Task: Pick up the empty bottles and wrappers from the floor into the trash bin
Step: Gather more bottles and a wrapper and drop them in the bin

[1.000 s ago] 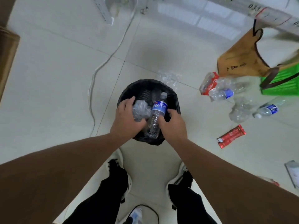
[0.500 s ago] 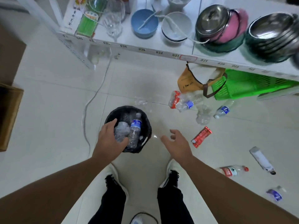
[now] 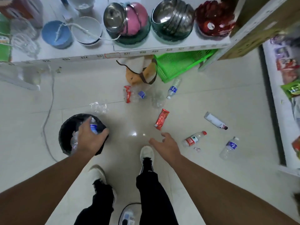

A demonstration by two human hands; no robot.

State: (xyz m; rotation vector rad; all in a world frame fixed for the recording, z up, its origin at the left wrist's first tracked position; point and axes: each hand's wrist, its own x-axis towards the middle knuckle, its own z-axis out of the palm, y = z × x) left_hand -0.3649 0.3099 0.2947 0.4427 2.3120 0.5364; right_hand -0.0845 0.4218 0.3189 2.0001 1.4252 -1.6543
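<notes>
The black trash bin (image 3: 65, 132) stands on the floor at my left, with a blue-labelled bottle (image 3: 93, 127) and a crumpled clear bottle (image 3: 73, 142) inside. My left hand (image 3: 90, 138) hovers palm down over the bin, fingers apart. My right hand (image 3: 167, 146) is open above the bare floor, holding nothing. A red wrapper (image 3: 161, 119) lies just beyond it. A red-labelled bottle (image 3: 194, 139), a blue-labelled bottle (image 3: 229, 147) and a white tube (image 3: 215, 120) lie to its right. More bottles (image 3: 134, 95) and clear plastic (image 3: 98, 107) lie farther off.
A white shelf (image 3: 146, 51) with bowls and steel pots runs across the top. Under it sit a green basket (image 3: 178, 65) and a brown bag (image 3: 141, 75). A white cable (image 3: 48, 111) trails left of the bin. Another shelf (image 3: 282, 111) lines the right.
My right hand let go of the blue-labelled bottle into the bin and moved out to the right. The view rose and shifted right. My left hand stayed over the bin.
</notes>
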